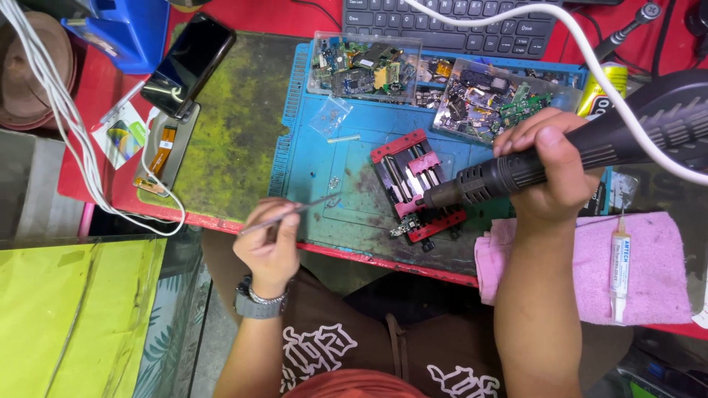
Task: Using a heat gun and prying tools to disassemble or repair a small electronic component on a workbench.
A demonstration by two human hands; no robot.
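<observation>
My right hand [549, 166] grips a black hot-air gun [516, 171] whose nozzle points left and down at a red clamp fixture [413, 184] on a blue work mat [317, 162]. A small circuit board [405, 226] sits at the fixture's near edge. My left hand [269, 239], with a wristwatch [258, 302] on the wrist, holds thin metal tweezers [295, 212] whose tips point right toward the fixture, a short way off it. A white cable [590, 59] runs over the gun.
Clear plastic trays [369, 63] of circuit parts line the mat's far edge, with a keyboard [450, 18] behind. A dark phone [188, 63] and a phone part with a flex cable [158, 158] lie left. A syringe tube [619, 269] rests on a pink cloth [656, 250] at right.
</observation>
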